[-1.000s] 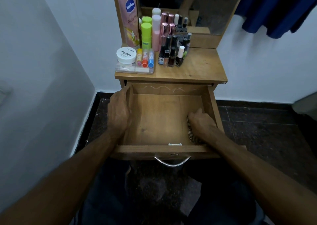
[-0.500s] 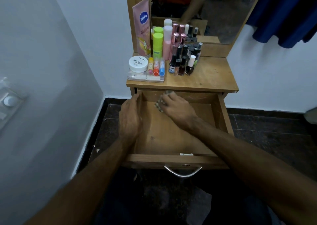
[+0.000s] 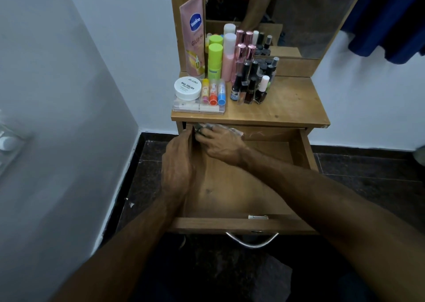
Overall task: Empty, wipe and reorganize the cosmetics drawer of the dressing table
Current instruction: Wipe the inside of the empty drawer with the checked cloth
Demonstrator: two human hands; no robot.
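— Wiping stage, by my reading. Item one: drawer (image 3: 232,186), pulled fully out, floor bare of contents. Status?

— Emptied, yes. Item two: right hand (image 3: 222,144), reaching into the far left corner, fingers curled on a small cloth (image 3: 233,130) pressed where the back wall meets the left wall. Only the cloth's edge shows past the knuckles.

— Item three: left hand (image 3: 178,166)?

— Laid over the drawer's left wall, fingers wrapped on its rim, apparently steadying it. Grasping the wood, nothing else.

— Item four: cosmetics?

— All on the bench (image 3: 287,103) above. Pink tube (image 3: 193,37) leaning on the mirror frame, green bottle (image 3: 215,62), pink bottle (image 3: 228,57), white jar (image 3: 187,88) and three lip balms (image 3: 213,92) on a clear case (image 3: 197,109), nail polish cluster (image 3: 251,85) beside them.

— Next move?

— Judged only: working the cloth out of that corner and along the remaining walls and floor, keeping pressure even. Restocking comes afterwards; the small bottles stand close together, so lifting one may tip its neighbours.
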